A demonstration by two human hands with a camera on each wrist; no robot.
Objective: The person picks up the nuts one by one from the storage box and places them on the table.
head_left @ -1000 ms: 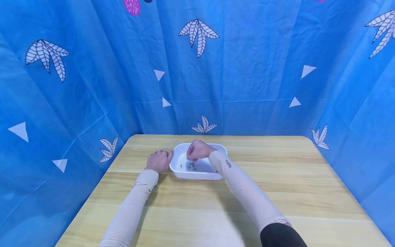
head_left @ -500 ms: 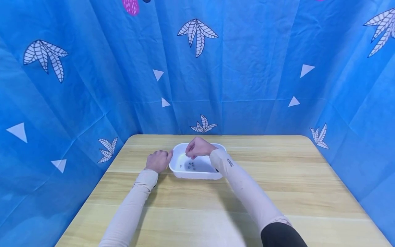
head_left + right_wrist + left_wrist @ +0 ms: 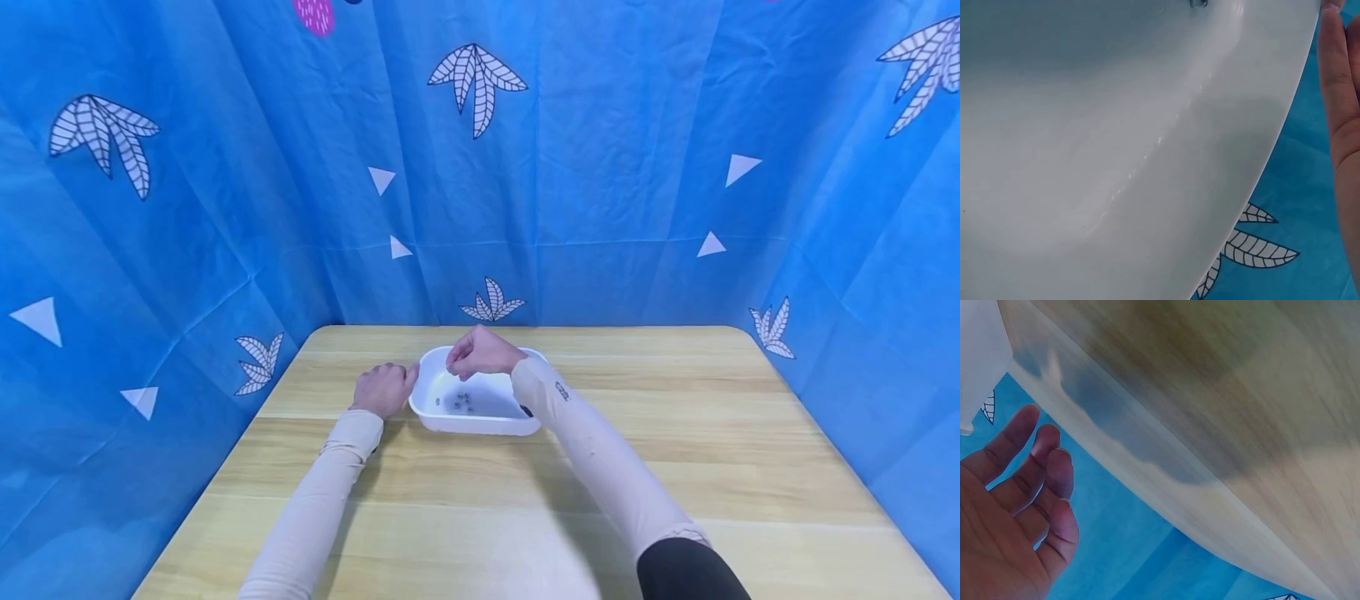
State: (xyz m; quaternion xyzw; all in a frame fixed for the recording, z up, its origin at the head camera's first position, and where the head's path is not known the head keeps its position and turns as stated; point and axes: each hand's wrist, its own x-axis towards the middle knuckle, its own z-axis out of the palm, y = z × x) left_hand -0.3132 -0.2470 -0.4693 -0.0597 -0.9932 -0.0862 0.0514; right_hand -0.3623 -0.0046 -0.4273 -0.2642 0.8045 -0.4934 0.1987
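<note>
A white rectangular tub (image 3: 480, 426) stands near the table's far edge. Inside lie several small, shiny, glassy-looking pieces (image 3: 460, 406), bunched left of centre, and a separate small piece (image 3: 438, 402) by the left wall. My left hand (image 3: 384, 390) rests beside the tub, its thumb at the left rim; its fingers (image 3: 1060, 472) bend loosely around nothing in the left wrist view. Over the far part of the tub hovers my right hand (image 3: 483, 352), fingertips drawn together and pointing left. I cannot tell whether anything sits between them. One small piece (image 3: 1199, 2) also shows in the right wrist view.
The tub stands on a pale wood-grain table (image 3: 637, 475) with rounded far corners. Blue patterned curtains (image 3: 622, 150) hang behind the table and along both sides. Light sleeves cover both forearms, and their shadows fall across the tabletop.
My right hand has risen and moved slightly away toward the tub's far rim, fingertips still together. The left hand stays at the left rim. The pieces inside the tub look unmoved.
</note>
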